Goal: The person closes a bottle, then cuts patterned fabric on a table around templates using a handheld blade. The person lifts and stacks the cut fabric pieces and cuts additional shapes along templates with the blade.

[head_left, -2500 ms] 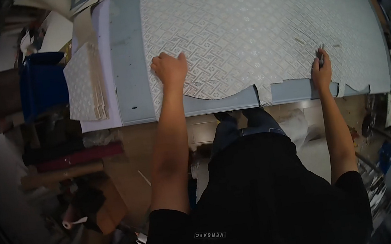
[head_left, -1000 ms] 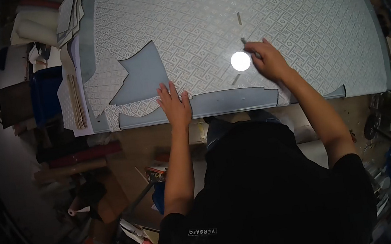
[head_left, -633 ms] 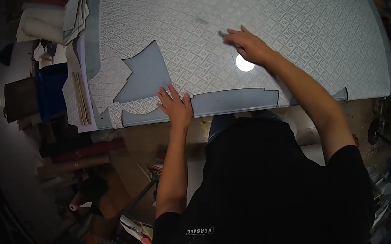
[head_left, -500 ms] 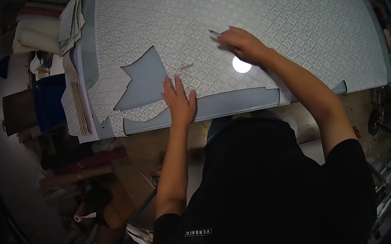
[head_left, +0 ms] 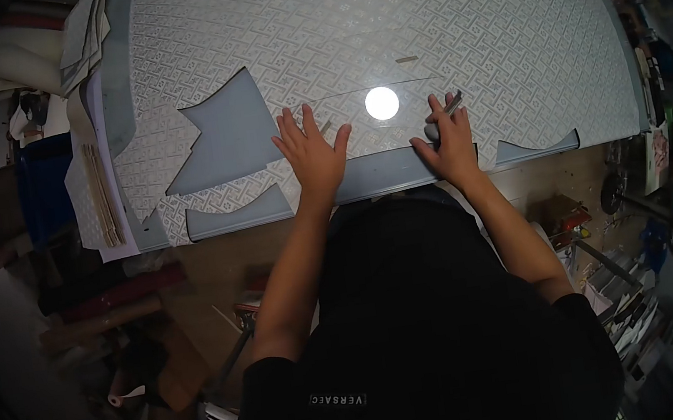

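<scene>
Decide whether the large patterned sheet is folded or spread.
Spread: the patterned sheet lies flat across the table, with no fold visible.

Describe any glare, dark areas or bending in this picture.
Head view throughout: a round white glare spot on the patterned sheet; the right edge of the table bows, like lens distortion; corners fall to black; the dark shirt shows little detail.

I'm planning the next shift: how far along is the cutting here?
Done, it seems: some cut-outs, since the blue-grey table shows through shaped gaps in the patterned sheet. In hand: the right hand holds a slim tool; the left hand is spread on the sheet. Possibly left: the broad far stretch, without visible gaps.
</scene>
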`<state>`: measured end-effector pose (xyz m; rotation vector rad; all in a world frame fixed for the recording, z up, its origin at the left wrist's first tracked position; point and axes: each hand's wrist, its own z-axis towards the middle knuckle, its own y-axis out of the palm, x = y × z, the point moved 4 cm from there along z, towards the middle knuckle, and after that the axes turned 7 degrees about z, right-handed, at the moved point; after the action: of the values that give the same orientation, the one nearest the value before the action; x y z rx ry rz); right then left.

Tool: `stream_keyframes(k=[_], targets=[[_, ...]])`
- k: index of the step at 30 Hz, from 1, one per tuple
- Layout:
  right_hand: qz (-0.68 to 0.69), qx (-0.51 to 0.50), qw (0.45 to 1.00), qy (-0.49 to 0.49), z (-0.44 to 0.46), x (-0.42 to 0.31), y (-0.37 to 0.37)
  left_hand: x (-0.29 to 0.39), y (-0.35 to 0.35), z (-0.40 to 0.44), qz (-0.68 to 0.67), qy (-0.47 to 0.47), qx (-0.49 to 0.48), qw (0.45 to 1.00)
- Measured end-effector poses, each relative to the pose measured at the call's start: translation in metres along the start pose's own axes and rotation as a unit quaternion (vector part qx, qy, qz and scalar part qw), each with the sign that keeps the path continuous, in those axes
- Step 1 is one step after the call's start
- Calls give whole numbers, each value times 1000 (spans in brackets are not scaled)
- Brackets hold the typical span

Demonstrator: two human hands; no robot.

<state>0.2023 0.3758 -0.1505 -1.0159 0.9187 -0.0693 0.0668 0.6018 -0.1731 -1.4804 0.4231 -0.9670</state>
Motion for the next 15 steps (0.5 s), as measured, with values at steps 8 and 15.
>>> stream_keyframes(k=[8,15], targets=[[40,18,998,33,9,30,3,-19,-19,-13,-48,53,-30,997],[24,21,998,45,12,26,7,-20,-12,-20,-40,30,9,999]])
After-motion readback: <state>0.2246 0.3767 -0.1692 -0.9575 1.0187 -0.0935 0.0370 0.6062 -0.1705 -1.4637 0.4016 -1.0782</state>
